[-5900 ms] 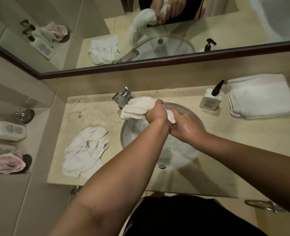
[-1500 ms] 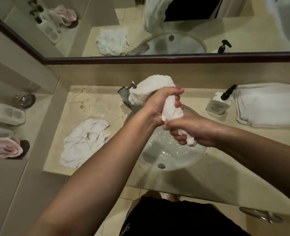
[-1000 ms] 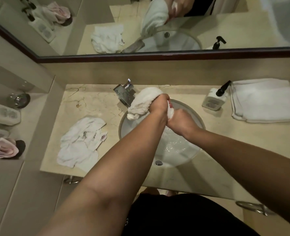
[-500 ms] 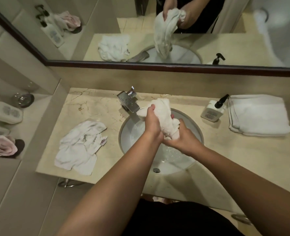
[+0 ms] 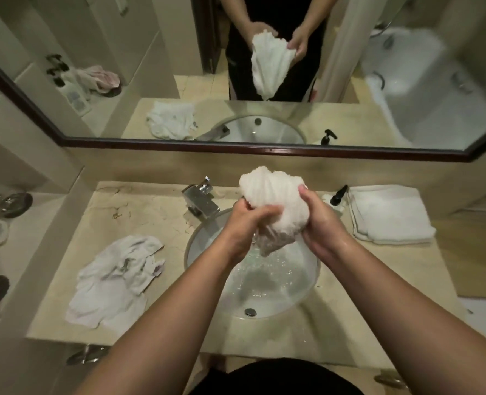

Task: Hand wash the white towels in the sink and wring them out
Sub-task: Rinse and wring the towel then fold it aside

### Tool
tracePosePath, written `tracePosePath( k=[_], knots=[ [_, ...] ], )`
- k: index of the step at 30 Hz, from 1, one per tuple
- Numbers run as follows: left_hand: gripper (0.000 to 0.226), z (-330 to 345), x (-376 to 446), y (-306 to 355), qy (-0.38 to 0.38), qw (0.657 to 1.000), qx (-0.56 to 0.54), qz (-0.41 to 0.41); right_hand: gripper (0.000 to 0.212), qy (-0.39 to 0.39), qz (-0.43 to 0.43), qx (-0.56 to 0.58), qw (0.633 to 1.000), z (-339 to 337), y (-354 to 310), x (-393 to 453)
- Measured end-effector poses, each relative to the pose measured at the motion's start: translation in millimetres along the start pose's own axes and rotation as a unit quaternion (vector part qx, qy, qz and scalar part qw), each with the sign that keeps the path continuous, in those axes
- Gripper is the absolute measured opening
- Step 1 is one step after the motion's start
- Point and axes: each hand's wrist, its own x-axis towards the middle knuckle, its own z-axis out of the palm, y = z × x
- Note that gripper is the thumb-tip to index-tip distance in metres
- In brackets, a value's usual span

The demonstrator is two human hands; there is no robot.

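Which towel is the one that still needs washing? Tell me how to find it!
Start at the round sink in the counter. Look to its left, past the tap: a crumpled towel lies spread flat there with grey marks on it. The towel right of the sink is neatly folded, and the third is in the hands.

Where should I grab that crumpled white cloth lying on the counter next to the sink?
Pinch the crumpled white cloth at its raised, bunched folds near the middle, coming straight down from above. It lies spread flat on the counter, so its thin edges give little to hold, while the ridges stand up. Both hands are busy with the wet towel.
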Motion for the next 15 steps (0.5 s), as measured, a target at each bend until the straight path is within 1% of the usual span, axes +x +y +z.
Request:
tracePosePath(
  k=[2,3,4,6,8,9,12,15],
  knots=[
    [0.051,-6.7,-4.3,10.6,-0.008,0.999,-0.038,-0.016,0.037,0.022,-0.019,0.02,0.999,-1.0,-4.3,-14.0],
    [0.058,-9.4,-5.6,14.0,-0.004,0.999,-0.04,-0.025,0.036,0.021,-0.022,0.029,0.999,-2.0,-5.9,-18.9],
    [0.06,-13.3,-7.8,17.5,0.0,0.999,-0.032,-0.028,0.037,0.019,-0.025,0.043,0.999,-0.4,-8.2,-26.9],
    [0.049,-19.4,-11.3,22.0,0.007,0.999,-0.015,-0.029,0.042,0.019,-0.029,0.085,0.996,5.4,-13.7,-43.3],
    [0.034,-20.7,-13.9,29.2,0.005,1.0,-0.009,-0.028,0.04,0.016,-0.035,0.135,0.99,18.5,-17.7,-60.2],
    [0.031,-21.9,-17.8,31.5,-0.013,0.999,-0.001,-0.031,0.039,0.022,-0.048,0.157,0.986,26.0,-16.1,-72.9],
    [0.028,-17.0,-20.8,35.1,-0.051,0.998,0.01,-0.036,0.037,0.023,-0.05,0.192,0.98,32.0,-15.4,-96.6],
    [0.032,-16.5,-23.3,30.9,-0.111,0.992,0.038,-0.04,0.043,0.048,-0.082,0.207,0.974,29.9,-12.1,-125.3]
  ],
)
